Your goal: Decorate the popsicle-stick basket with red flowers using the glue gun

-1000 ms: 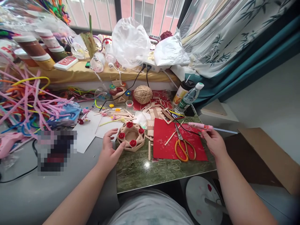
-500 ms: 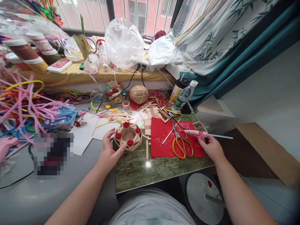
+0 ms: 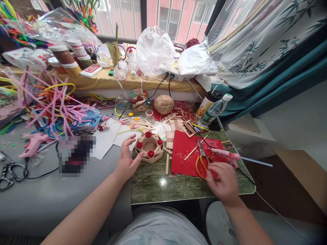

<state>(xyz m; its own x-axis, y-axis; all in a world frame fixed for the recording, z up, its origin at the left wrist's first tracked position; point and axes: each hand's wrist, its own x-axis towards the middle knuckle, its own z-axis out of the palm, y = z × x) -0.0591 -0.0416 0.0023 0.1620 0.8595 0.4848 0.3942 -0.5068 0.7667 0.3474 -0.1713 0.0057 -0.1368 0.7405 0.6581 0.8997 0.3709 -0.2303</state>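
Observation:
A hexagonal box of wooden craft sticks (image 3: 149, 159), with several red roses (image 3: 150, 154) around its twine-wrapped rim, stands on the green table. My left hand (image 3: 127, 158) is at its left side, fingers spread, thumb at the rim. My right hand (image 3: 223, 180), smeared by motion, hovers at the orange-handled scissors (image 3: 200, 163), partly covering one handle loop; whether it grips anything does not show. Just beyond it, a pink glue gun (image 3: 226, 153) with a clear glue stick lies on the right side of the red sheet (image 3: 184, 166).
A twine ball (image 3: 164, 104), loose craft sticks (image 3: 167, 163), a water bottle (image 3: 214, 111) and a drink cup (image 3: 208, 102) stand or lie behind. Pink pipe cleaners (image 3: 53, 109) and a second glue gun (image 3: 35, 144) are at left. A cord runs off the table's right edge.
My right hand has let go of the glue gun, which now lies down, and has moved left and nearer to the scissors. The view has shifted left. My left hand stays by the box.

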